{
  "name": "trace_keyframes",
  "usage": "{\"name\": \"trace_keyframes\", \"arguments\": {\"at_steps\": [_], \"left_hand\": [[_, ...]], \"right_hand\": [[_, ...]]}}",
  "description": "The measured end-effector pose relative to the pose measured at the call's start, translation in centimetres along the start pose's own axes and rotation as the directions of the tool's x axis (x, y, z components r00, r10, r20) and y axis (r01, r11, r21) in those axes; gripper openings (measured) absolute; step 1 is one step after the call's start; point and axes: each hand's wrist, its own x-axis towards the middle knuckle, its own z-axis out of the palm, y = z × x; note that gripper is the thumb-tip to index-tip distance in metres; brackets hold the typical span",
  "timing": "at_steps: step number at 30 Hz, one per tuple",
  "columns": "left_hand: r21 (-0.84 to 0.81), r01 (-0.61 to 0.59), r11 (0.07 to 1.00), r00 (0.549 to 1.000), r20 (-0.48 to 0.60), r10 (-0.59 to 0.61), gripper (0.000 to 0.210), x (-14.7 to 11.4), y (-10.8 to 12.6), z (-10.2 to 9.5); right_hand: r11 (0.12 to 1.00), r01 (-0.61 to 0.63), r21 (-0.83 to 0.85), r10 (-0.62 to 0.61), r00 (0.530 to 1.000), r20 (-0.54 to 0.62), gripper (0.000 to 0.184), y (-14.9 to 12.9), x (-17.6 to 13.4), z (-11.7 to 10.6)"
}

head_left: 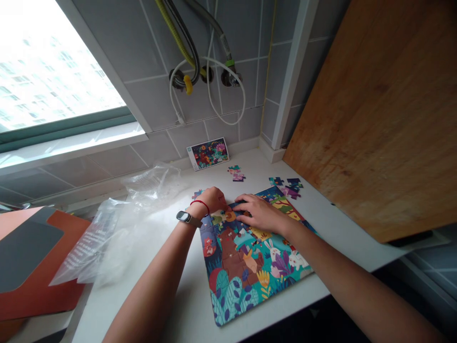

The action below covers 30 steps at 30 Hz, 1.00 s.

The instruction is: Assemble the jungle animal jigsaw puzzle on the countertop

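Note:
A colourful jigsaw puzzle (246, 267) with a brown bear, white rabbits and leaves lies on the white counter, largely joined. My left hand (213, 199), with a red cord and a watch at the wrist, is closed at the puzzle's upper edge. Its fingertips point down, and what they hold, if anything, is hidden. Across the puzzle's upper middle rests my right hand (262, 213), fingers stretched out and touching the pieces. A loose puzzle piece (196, 194) shows just beyond my left hand.
Loose pieces (236, 173) lie behind the puzzle, others (291, 190) to its right. A picture card (209, 154) leans near the wall. Clear plastic bags (117, 228) and an orange box (67, 252) are at left. A wooden board (378, 114) stands right; hoses (194, 52) hang above.

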Motion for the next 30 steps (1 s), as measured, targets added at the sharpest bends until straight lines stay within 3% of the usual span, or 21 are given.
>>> {"name": "trace_keyframes", "arguments": {"at_steps": [13, 20, 30], "left_hand": [[0.079, 0.002, 0.997, 1.0, 0.006, -0.003, 0.017, -0.7, 0.0, -0.6], [0.243, 0.03, 0.97, 0.998, 0.044, -0.042, 0.036, -2.6, -1.1, -2.3], [0.324, 0.026, 0.946, 0.995, 0.081, -0.055, 0.027, -2.9, -0.8, -2.5]], "right_hand": [[1.0, -0.023, 0.021, 0.022, 1.0, 0.02, 0.027, -0.2, 0.0, -0.1], [0.999, -0.023, 0.021, 0.023, 0.999, 0.022, 0.028, -0.3, 0.0, -0.3], [1.0, -0.007, 0.014, 0.006, 1.0, 0.017, 0.028, -0.2, 0.0, -0.2]]}}
